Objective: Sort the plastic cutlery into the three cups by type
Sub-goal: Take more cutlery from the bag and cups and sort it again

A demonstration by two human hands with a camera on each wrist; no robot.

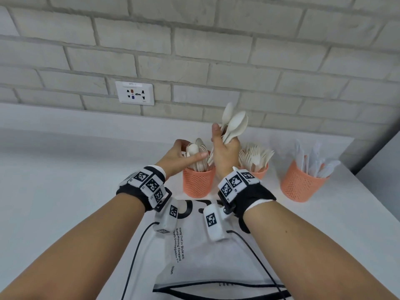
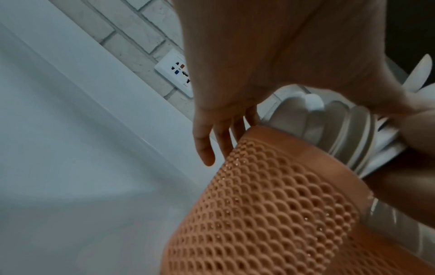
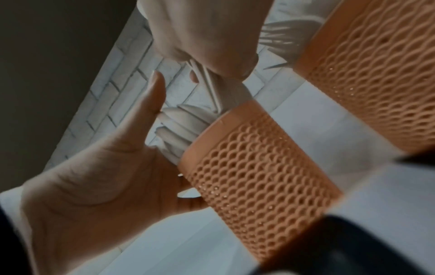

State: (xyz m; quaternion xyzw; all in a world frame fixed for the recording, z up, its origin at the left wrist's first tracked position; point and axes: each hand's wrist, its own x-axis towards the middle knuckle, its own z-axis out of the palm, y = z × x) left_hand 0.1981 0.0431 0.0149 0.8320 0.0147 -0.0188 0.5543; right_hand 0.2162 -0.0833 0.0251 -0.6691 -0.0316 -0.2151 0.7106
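Three orange mesh cups stand in a row on the white counter. The left cup (image 1: pixel 198 182) (image 2: pixel 270 204) (image 3: pixel 254 167) holds spoons (image 1: pixel 195 149) (image 2: pixel 329 130), the middle cup (image 1: pixel 260 173) (image 3: pixel 376 74) forks (image 1: pixel 256 156), the right cup (image 1: pixel 298 185) clear knives (image 1: pixel 311 161). My right hand (image 1: pixel 225 146) (image 3: pixel 200 42) grips a bundle of white spoons (image 1: pixel 236 124), bowls up, handles (image 3: pixel 212 87) pointing down into the left cup. My left hand (image 1: pixel 190 151) (image 2: pixel 204 145) (image 3: pixel 105 176) is spread at that cup's mouth, fingers behind the spoons, thumb stretched across the front.
A white bag with black print (image 1: pixel 205 245) lies under my forearms, with black cables over it. A wall socket (image 1: pixel 134 93) sits in the grey brick wall behind. The counter ends just right of the knife cup, at a grey panel (image 1: pixel 381 165).
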